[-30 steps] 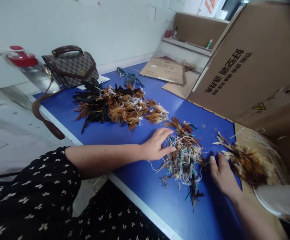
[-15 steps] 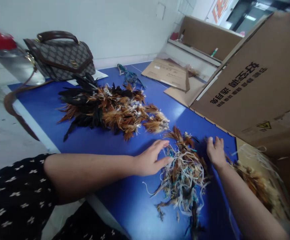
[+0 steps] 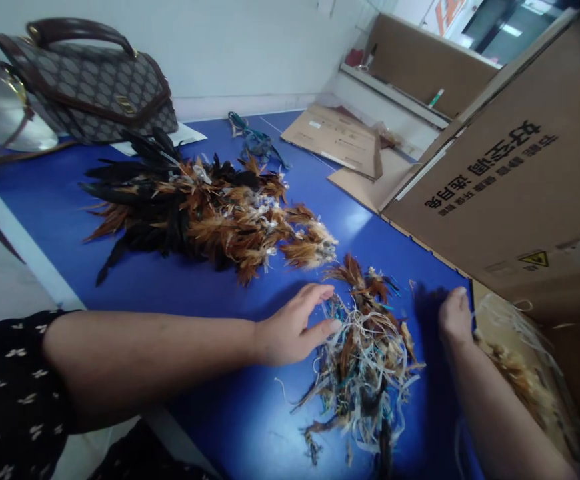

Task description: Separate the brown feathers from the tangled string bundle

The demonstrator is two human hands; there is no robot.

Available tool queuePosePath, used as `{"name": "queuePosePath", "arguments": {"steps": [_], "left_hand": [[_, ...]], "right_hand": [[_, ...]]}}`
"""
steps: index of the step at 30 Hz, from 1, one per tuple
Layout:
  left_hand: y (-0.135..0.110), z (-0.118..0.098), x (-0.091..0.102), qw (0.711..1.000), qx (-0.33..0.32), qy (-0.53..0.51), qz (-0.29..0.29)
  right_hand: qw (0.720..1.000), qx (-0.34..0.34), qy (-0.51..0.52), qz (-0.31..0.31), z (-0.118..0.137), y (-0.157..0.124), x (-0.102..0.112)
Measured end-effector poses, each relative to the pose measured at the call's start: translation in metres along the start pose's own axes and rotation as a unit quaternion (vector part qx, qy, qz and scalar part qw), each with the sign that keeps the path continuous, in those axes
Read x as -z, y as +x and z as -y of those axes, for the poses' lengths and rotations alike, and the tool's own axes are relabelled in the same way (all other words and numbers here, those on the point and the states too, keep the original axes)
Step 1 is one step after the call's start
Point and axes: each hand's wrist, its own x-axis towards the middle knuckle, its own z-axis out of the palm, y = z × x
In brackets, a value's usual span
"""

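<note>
At the far left, a clear bottle (image 3: 10,110) is standing beside a brown handbag (image 3: 95,90); the bag's flap is hanging closed and hiding its contents. Black and brown feathers (image 3: 200,213) are lying in bunches on the blue table (image 3: 155,287), with blue strands (image 3: 260,145) lying behind them. The left hand (image 3: 290,330) is staying open, thumb and fingers parting at the left edge of a tangled pile (image 3: 367,360) of feathers and pale strings, which is lying between the two hands. Behind, flattened cardboard (image 3: 333,137) is resting near a shelf (image 3: 395,93) that is holding a small white-and-green tube (image 3: 436,99). The right hand (image 3: 455,313) is curling its fingers beside the pile, apart from it; whether it is gripping anything, I cannot tell. A printed cardboard panel (image 3: 495,173) is standing behind it, and tan feathers (image 3: 517,380) are lying beyond the right forearm.
</note>
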Motion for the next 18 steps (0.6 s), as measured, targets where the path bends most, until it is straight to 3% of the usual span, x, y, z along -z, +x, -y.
{"name": "queuePosePath", "arguments": {"steps": [3, 8, 11, 13, 18], "left_hand": [[0.003, 0.004, -0.007, 0.999, 0.026, -0.025, -0.039], [0.013, 0.014, -0.013, 0.992, 0.041, -0.07, -0.097], [0.02, 0.016, -0.009, 0.989, 0.056, -0.077, -0.116], [0.025, 0.016, -0.006, 0.987, 0.069, -0.081, -0.122], [0.03, 0.016, -0.002, 0.985, 0.077, -0.089, -0.127]], "right_hand": [[0.999, 0.033, 0.021, 0.021, 0.003, 0.009, 0.0], [0.976, 0.157, 0.066, 0.139, 0.05, 0.006, -0.046], [0.936, 0.247, 0.089, 0.236, 0.089, -0.013, -0.07], [0.9, 0.302, 0.1, 0.299, 0.111, -0.031, -0.075], [0.814, 0.391, 0.111, 0.414, 0.139, -0.082, -0.054]]}}
